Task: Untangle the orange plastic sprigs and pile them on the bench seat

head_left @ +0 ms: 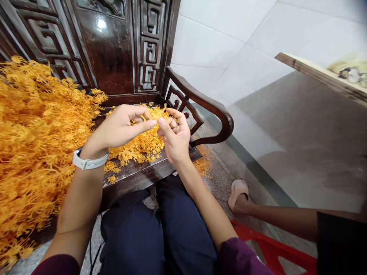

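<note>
Pinching a yellow piece (165, 107) in narrow grip of right hand (177, 141), close against left hand (123, 124), impossible to tell if closed too, above heap (143, 143) on surface (134, 172), probably for fine control.

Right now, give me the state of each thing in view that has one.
Left hand: fingers bent, grip unclear
Right hand: fingers curled, grip unclear
White strap: fastened
Large orange heap: piled high
Smaller orange heap: spread loosely
Dark bench: seat partly covered
Beige slipper: worn
Loose orange bits: scattered

orange flowers (43, 145), white watchband (91, 163), navy trousers (134, 233)
</note>
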`<state>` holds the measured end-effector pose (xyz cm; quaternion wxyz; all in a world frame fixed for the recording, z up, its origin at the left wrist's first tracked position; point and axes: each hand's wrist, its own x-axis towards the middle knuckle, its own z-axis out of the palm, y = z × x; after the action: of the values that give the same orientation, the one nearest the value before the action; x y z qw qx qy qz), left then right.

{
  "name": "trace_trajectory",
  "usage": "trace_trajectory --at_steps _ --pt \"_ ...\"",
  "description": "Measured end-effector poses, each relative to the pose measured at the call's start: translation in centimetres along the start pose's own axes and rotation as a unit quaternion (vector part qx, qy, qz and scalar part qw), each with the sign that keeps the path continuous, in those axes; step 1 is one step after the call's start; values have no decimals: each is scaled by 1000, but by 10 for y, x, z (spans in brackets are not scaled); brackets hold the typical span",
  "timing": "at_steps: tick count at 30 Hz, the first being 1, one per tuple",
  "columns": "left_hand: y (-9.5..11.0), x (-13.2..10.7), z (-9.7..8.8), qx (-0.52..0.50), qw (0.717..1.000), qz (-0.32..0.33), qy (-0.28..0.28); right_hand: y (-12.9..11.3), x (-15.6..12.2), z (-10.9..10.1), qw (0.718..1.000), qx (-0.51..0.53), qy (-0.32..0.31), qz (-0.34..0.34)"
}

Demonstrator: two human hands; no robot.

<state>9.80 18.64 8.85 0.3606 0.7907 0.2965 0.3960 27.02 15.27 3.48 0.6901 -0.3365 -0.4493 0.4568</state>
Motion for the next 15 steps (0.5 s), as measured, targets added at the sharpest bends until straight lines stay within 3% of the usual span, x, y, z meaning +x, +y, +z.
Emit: trace_trajectory --at_steps 7,15 --pt "-1 -1 -4 -118 991 -22 -57 0 -2 -2 997 4 -80 8" --pt "3 3 7 -96 995 15 -13 -5 -9 -1 988 -14 -152 22"
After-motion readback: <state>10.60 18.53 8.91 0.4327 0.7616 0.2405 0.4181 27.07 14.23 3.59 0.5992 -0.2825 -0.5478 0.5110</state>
